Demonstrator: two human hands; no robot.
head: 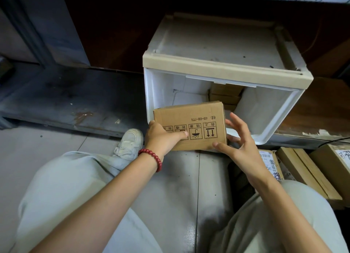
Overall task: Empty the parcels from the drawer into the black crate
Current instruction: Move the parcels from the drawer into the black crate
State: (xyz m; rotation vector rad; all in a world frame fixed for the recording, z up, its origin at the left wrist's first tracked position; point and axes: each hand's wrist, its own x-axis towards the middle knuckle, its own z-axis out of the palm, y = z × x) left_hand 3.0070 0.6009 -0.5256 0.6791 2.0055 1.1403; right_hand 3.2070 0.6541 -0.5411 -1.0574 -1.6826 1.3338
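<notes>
Your left hand (162,137) has the cardboard parcel (190,124) by its left end, thumb laid across the printed face, fingers hidden behind it. Your right hand (239,144) isn't clamped on yet: fingers spread, thumb tip touching the lower right corner, more steadying than holding. The box is up in front of the white drawer (269,116), at its open mouth. It looks like stiff corrugated card, so it shouldn't flex, and one hand carrying it suggests it's fairly light. I'd close the right palm on the short right end so both ends are pinched. More brown parcels (225,95) sit at the back of the drawer. Boxes (305,169) lie to your right; the crate itself isn't clearly visible.
</notes>
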